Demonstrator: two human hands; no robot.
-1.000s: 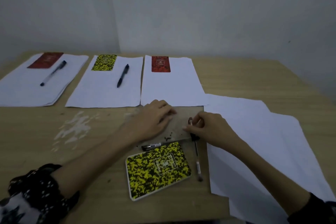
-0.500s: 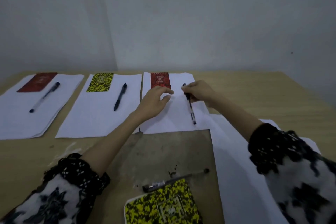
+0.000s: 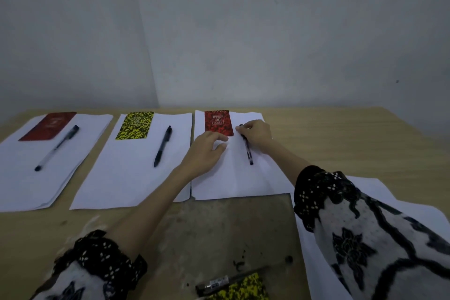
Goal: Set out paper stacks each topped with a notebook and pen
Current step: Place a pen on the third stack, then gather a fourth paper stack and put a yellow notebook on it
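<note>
Nearest you, 1 yellow notebook (image 3: pixel 241 287) and 1 spare pen (image 3: pixel 219 284) lie on the worktop (image 3: pixel 353 143), beside loose sheets (image 3: pixel 401 207) that will be limp and slide easily. Farther out, your left hand (image 3: pixel 207 151) rests flat on stack 3 (image 3: pixel 233 178) below the red notebook (image 3: pixel 218 123). Your right hand (image 3: pixel 255 133) pinches the pen (image 3: pixel 246 145) near its top; it is light, stiff and prone to rolling, so take it mid-barrel.
</note>
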